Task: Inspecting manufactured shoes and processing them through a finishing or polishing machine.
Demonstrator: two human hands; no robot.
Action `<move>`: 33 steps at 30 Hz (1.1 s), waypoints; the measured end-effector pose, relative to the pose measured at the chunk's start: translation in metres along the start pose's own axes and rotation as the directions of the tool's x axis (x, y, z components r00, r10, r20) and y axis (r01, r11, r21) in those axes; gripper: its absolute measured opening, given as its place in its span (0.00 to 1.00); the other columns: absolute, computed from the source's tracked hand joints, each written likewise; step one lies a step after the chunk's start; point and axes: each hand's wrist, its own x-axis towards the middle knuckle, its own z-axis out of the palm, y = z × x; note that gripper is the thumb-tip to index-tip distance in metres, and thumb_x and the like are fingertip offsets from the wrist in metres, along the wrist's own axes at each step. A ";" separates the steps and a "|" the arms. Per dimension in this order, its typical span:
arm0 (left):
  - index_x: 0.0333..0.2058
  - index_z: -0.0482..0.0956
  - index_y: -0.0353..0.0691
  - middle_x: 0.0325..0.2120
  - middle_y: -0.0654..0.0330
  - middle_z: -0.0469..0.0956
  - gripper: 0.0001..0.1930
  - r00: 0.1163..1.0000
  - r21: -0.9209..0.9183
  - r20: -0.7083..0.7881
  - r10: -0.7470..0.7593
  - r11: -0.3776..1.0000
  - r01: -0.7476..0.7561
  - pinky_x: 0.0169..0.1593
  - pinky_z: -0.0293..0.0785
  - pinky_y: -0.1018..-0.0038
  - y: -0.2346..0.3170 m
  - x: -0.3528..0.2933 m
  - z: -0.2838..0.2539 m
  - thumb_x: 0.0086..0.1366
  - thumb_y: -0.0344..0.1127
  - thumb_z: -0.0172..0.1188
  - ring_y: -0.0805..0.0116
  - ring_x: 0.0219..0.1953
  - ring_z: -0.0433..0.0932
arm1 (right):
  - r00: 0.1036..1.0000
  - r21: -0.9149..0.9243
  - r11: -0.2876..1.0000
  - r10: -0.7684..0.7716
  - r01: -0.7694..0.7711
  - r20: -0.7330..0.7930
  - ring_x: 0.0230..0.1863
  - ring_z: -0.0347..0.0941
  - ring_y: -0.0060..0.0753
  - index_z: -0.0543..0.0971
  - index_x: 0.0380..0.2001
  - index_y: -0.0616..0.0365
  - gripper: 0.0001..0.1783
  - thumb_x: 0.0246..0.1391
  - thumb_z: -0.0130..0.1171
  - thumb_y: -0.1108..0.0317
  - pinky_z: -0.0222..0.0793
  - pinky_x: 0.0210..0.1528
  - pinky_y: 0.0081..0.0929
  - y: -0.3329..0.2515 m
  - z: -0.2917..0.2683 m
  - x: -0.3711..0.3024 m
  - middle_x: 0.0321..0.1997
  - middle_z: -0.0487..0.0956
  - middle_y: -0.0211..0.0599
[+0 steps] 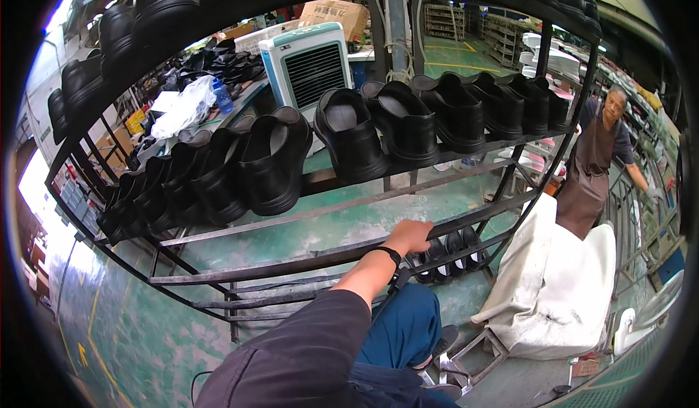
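Note:
My left hand (411, 238) is closed over the front bar (320, 257) of a dark metal shoe rack, its forearm reaching up from the lower edge with a black band on the wrist. Some fingers are hidden behind the bar. Above it, a row of black leather shoes (353, 135) stands along the rack's middle tier, heels toward me. Several more black shoes (166, 0) fill the top tier. Below and beyond the hand, a few dark shoes (455, 251) sit on a low tier. My right hand is out of view.
At the right stands a co-worker (593, 160) in a brown apron, behind a white-covered piece (546, 291) on a metal frame. Behind the rack are an air cooler (309, 65) and a cluttered workbench (247, 91). The floor (153, 335) is green.

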 end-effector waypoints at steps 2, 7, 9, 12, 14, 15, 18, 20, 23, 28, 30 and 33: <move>0.48 0.73 0.40 0.34 0.47 0.83 0.24 1.000 -0.004 -0.021 0.009 1.000 -0.009 0.41 0.76 0.49 -0.001 -0.001 0.000 0.54 0.45 0.60 0.43 0.39 0.82 | 1.000 -0.022 1.000 0.017 -0.017 0.008 0.50 0.80 0.36 0.72 0.63 0.53 0.29 0.63 0.62 0.54 0.73 0.53 0.29 -0.002 0.000 0.002 0.50 0.83 0.46; 0.46 0.76 0.40 0.34 0.46 0.83 0.23 0.998 -0.027 -0.052 0.020 0.999 -0.021 0.41 0.76 0.49 0.003 0.001 0.001 0.52 0.45 0.60 0.42 0.39 0.82 | 0.990 -0.013 0.990 -0.140 0.139 -0.029 0.46 0.75 0.43 0.74 0.61 0.55 0.25 0.62 0.59 0.59 0.70 0.53 0.37 -0.002 0.003 0.004 0.41 0.79 0.48; 0.47 0.77 0.41 0.38 0.45 0.83 0.23 1.000 -0.015 0.017 -0.016 1.000 0.016 0.44 0.77 0.49 0.005 0.005 0.001 0.51 0.42 0.61 0.43 0.42 0.82 | 0.984 0.027 0.988 -0.146 0.149 -0.099 0.45 0.76 0.44 0.75 0.59 0.56 0.23 0.61 0.60 0.62 0.70 0.52 0.39 -0.001 0.004 0.003 0.43 0.81 0.50; 0.48 0.76 0.43 0.36 0.46 0.83 0.25 1.000 -0.007 0.002 -0.015 1.000 0.016 0.44 0.77 0.49 0.006 0.009 0.003 0.50 0.45 0.61 0.43 0.42 0.82 | 0.988 0.034 0.992 -0.120 0.123 -0.093 0.40 0.77 0.39 0.75 0.59 0.55 0.24 0.60 0.61 0.63 0.72 0.47 0.34 0.005 0.003 0.001 0.37 0.80 0.45; 0.48 0.76 0.43 0.36 0.45 0.83 0.25 1.000 0.000 0.012 -0.026 1.000 0.026 0.44 0.77 0.49 0.007 0.010 0.005 0.51 0.46 0.60 0.42 0.41 0.82 | 0.987 0.050 0.995 -0.081 0.089 -0.140 0.37 0.78 0.36 0.75 0.59 0.56 0.25 0.59 0.62 0.62 0.73 0.43 0.34 0.011 0.004 0.003 0.36 0.81 0.44; 0.48 0.76 0.43 0.36 0.45 0.83 0.25 1.000 0.007 0.007 -0.030 1.000 0.030 0.44 0.76 0.49 0.006 0.011 0.005 0.51 0.46 0.60 0.42 0.41 0.81 | 0.983 0.012 0.993 -0.116 0.119 -0.141 0.38 0.80 0.39 0.77 0.57 0.53 0.27 0.57 0.64 0.55 0.75 0.43 0.34 0.014 0.003 0.005 0.39 0.83 0.41; 0.46 0.75 0.43 0.36 0.43 0.82 0.23 0.999 -0.012 -0.039 0.013 1.000 -0.014 0.44 0.74 0.46 0.007 0.014 0.008 0.52 0.45 0.60 0.38 0.42 0.80 | 0.975 -0.055 0.984 -0.175 0.169 -0.134 0.40 0.83 0.41 0.79 0.55 0.52 0.27 0.55 0.68 0.53 0.76 0.43 0.33 0.022 0.002 0.009 0.39 0.85 0.37; 0.46 0.75 0.42 0.35 0.43 0.82 0.22 1.000 0.015 -0.025 -0.017 1.000 0.018 0.43 0.74 0.45 0.010 0.014 0.009 0.52 0.43 0.61 0.38 0.41 0.80 | 0.975 -0.076 0.981 -0.184 0.176 -0.124 0.42 0.82 0.47 0.78 0.56 0.51 0.30 0.56 0.63 0.44 0.76 0.45 0.38 0.027 0.000 0.009 0.40 0.84 0.41; 0.45 0.74 0.42 0.33 0.45 0.82 0.22 1.000 0.063 -0.027 -0.015 0.998 0.017 0.42 0.76 0.46 0.015 0.012 0.008 0.52 0.45 0.62 0.40 0.39 0.81 | 0.976 -0.112 0.980 -0.180 0.167 -0.123 0.45 0.81 0.47 0.78 0.56 0.52 0.30 0.58 0.62 0.45 0.76 0.47 0.35 0.029 -0.002 0.007 0.42 0.85 0.40; 0.46 0.74 0.42 0.34 0.44 0.82 0.23 0.999 0.089 -0.052 -0.005 0.996 0.009 0.42 0.76 0.47 0.022 0.009 0.001 0.52 0.45 0.62 0.40 0.38 0.81 | 0.976 -0.087 0.981 -0.182 0.172 -0.123 0.45 0.81 0.48 0.78 0.57 0.50 0.30 0.58 0.61 0.43 0.76 0.47 0.36 0.026 -0.007 0.005 0.43 0.85 0.43; 0.45 0.74 0.42 0.33 0.44 0.82 0.23 0.998 0.150 -0.022 -0.051 0.987 0.054 0.42 0.77 0.48 0.022 0.007 0.000 0.52 0.45 0.62 0.40 0.38 0.81 | 0.994 -0.096 0.991 -0.099 0.095 -0.037 0.44 0.81 0.48 0.77 0.59 0.48 0.34 0.58 0.57 0.38 0.75 0.47 0.38 0.025 -0.008 0.005 0.45 0.84 0.42; 0.45 0.74 0.42 0.34 0.45 0.83 0.22 0.999 0.109 -0.049 -0.010 0.994 0.015 0.42 0.76 0.48 0.023 0.008 0.000 0.53 0.46 0.61 0.41 0.38 0.81 | 0.989 -0.110 0.985 -0.140 0.134 -0.055 0.44 0.81 0.47 0.76 0.60 0.48 0.35 0.59 0.56 0.37 0.75 0.49 0.38 0.025 -0.008 0.006 0.46 0.84 0.43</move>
